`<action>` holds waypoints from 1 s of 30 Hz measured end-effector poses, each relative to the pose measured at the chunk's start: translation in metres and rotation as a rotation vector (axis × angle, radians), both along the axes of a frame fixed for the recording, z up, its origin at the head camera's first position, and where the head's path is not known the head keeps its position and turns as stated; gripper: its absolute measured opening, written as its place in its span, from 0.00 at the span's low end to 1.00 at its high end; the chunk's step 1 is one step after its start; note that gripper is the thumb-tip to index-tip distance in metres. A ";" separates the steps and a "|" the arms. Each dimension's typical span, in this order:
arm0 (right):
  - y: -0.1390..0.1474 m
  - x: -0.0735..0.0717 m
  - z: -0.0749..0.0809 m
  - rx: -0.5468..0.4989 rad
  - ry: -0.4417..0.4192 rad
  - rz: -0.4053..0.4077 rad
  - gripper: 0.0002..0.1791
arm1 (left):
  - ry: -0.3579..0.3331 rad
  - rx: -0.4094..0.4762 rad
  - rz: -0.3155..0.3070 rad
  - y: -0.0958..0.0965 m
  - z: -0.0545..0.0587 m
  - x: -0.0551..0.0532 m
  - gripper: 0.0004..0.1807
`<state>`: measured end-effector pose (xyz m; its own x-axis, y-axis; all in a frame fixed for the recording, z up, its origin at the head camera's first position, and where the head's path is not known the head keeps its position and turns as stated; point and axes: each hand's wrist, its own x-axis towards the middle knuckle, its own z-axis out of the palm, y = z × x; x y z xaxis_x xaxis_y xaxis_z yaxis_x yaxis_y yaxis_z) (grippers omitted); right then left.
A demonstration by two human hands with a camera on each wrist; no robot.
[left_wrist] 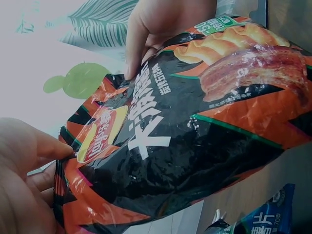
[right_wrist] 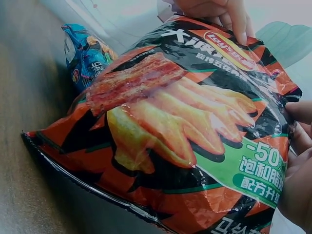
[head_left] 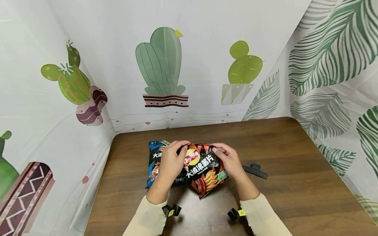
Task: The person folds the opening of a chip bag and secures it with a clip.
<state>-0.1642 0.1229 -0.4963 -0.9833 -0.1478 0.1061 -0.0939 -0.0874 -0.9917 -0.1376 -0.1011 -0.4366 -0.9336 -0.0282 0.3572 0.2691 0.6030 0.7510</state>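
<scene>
A black and orange-red bag of potato chips, printed with wavy chips and bacon, is held up tilted above the table. My left hand pinches its top edge near the left corner, thumb in front. My right hand grips the other end of the same edge. In the left wrist view, both the left hand and the right hand hold that top edge. The bag looks puffed, and its top seam is partly hidden by fingers. A blue chip bag lies behind my left hand and forearm, partly covered.
A black bag clip lies on the brown wooden table, right of my right hand. Behind the table hangs a white cloth with cactus and leaf prints. Small black cameras sit at both wrists.
</scene>
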 end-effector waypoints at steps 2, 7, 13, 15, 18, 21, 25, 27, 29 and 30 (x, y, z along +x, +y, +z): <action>0.001 0.000 0.000 -0.007 0.002 0.007 0.15 | -0.014 0.009 -0.004 0.000 0.000 0.000 0.10; 0.003 0.001 0.001 -0.004 0.007 0.025 0.16 | -0.057 0.046 -0.018 -0.002 0.001 0.000 0.10; 0.007 0.001 -0.001 -0.015 0.050 0.052 0.17 | -0.097 0.083 -0.053 -0.004 0.001 0.000 0.10; 0.007 0.001 -0.002 -0.025 0.067 0.060 0.17 | -0.104 0.094 -0.063 -0.005 0.002 0.000 0.11; 0.008 0.000 -0.003 -0.042 0.075 0.074 0.15 | -0.110 0.100 -0.075 -0.006 0.002 0.000 0.11; 0.009 0.000 -0.004 -0.051 0.076 0.085 0.13 | -0.119 0.113 -0.082 -0.006 0.003 0.000 0.12; 0.010 0.000 -0.006 -0.057 0.074 0.096 0.11 | -0.133 0.138 -0.078 -0.006 0.004 0.000 0.12; 0.011 0.000 -0.006 -0.064 0.072 0.104 0.11 | -0.146 0.150 -0.072 -0.006 0.004 0.000 0.12; 0.011 0.000 -0.007 -0.080 0.065 0.109 0.10 | -0.162 0.162 -0.067 -0.006 0.005 0.001 0.12; 0.012 0.000 -0.007 -0.089 0.062 0.115 0.11 | -0.169 0.167 -0.063 -0.006 0.005 0.001 0.12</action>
